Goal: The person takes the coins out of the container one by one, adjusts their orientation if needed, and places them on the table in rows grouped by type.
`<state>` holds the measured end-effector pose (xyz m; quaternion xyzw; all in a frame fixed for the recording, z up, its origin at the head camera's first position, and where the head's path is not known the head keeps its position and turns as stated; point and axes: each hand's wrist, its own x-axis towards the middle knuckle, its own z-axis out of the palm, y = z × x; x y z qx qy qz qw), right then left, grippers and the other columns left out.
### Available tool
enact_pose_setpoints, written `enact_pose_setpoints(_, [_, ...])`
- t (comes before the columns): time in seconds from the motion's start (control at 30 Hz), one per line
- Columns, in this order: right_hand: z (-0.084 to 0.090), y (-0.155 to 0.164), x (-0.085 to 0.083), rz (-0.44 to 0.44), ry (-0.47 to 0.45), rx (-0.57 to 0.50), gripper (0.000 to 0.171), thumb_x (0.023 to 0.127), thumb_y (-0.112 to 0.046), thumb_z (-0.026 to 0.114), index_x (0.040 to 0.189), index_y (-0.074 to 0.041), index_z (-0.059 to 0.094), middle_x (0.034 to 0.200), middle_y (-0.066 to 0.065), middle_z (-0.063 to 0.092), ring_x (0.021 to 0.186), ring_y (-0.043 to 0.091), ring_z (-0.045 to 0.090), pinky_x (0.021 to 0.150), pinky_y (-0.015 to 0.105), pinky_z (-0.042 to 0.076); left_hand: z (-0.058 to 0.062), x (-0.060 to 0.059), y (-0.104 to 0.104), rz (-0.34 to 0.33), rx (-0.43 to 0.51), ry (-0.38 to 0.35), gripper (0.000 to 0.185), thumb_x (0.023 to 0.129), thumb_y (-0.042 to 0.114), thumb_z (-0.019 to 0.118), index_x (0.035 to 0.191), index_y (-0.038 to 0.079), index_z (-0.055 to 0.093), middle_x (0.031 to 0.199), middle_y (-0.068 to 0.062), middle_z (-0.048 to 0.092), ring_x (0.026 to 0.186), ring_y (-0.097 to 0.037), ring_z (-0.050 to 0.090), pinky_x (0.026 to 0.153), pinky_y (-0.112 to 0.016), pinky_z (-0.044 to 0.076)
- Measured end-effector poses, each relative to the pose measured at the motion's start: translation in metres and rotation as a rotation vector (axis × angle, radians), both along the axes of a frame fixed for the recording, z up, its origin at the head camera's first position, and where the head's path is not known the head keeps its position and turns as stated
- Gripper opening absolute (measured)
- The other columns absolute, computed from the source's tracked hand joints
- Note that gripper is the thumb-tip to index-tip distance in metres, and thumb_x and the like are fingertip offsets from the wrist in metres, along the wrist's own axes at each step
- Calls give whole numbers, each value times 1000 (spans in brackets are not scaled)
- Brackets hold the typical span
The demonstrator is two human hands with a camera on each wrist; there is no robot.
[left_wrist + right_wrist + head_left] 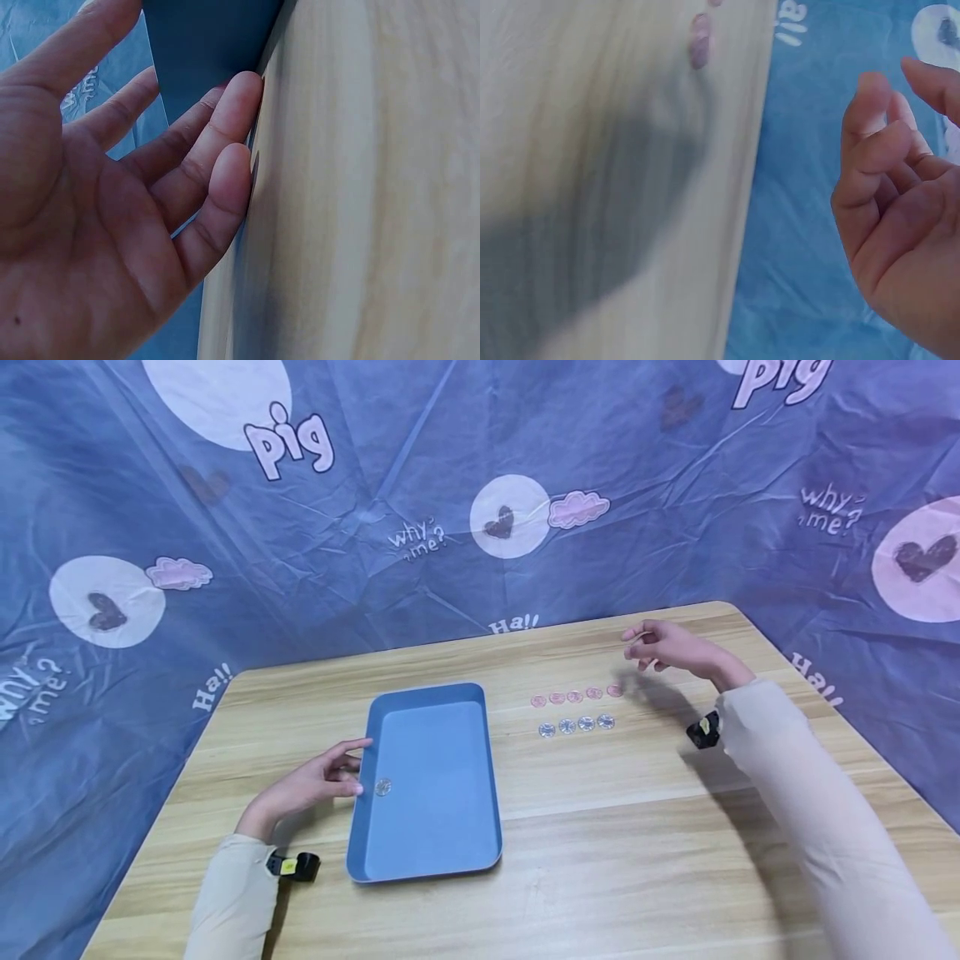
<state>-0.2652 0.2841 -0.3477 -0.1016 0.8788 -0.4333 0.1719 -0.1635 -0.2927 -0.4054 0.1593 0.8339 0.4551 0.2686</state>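
A blue rectangular tray (438, 777) lies on the table, with one small silver coin-like disc (383, 787) inside near its left wall. At the tray's left side is my left hand (315, 781), fingers spread and touching the outer wall (199, 56). My right hand (675, 652) hovers over the table's far right part, its fingers loosely bent with nothing visible between them (900, 187). Nearest to it is the right end of a row of several pink discs (575, 697). In front of that row runs another of several silver discs (587, 723).
The wooden table (600, 860) has its far edge against a blue printed cloth (420, 585), which also hangs at both sides. A black camera (703, 730) is strapped at the right wrist and another black camera (300, 867) at the left.
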Motion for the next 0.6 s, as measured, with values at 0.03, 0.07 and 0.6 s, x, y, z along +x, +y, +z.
enact_pose_setpoints(0.03, [3, -2, 0, -5, 4, -9, 41, 97, -14, 53, 132, 7, 41, 91, -1, 60, 78, 15, 59, 65, 28, 48, 0, 0, 0, 0, 0, 1, 74, 92, 27, 66, 153, 17, 25, 139, -23, 46, 128, -38, 45, 94, -27, 47])
enact_pose_setpoints(0.07, [5, -4, 0, -6, 12, -15, 40, 97, -13, 53, 131, 6, 42, 91, -1, 60, 78, 14, 59, 64, 27, 48, 0, 0, 0, -1, 0, 1, 74, 92, 27, 66, 153, 17, 25, 139, -23, 46, 128, -38, 45, 94, -27, 47])
enact_pose_setpoints(0.6, [29, -83, 16, 52, -53, -236, 34, 95, -12, 59, 124, -1, 47, 88, -4, 60, 75, 11, 56, 62, 23, 44, 1, 0, 1, 5, -2, -2, 74, 92, 25, 65, 153, 17, 24, 138, -22, 47, 127, -38, 46, 95, -32, 46])
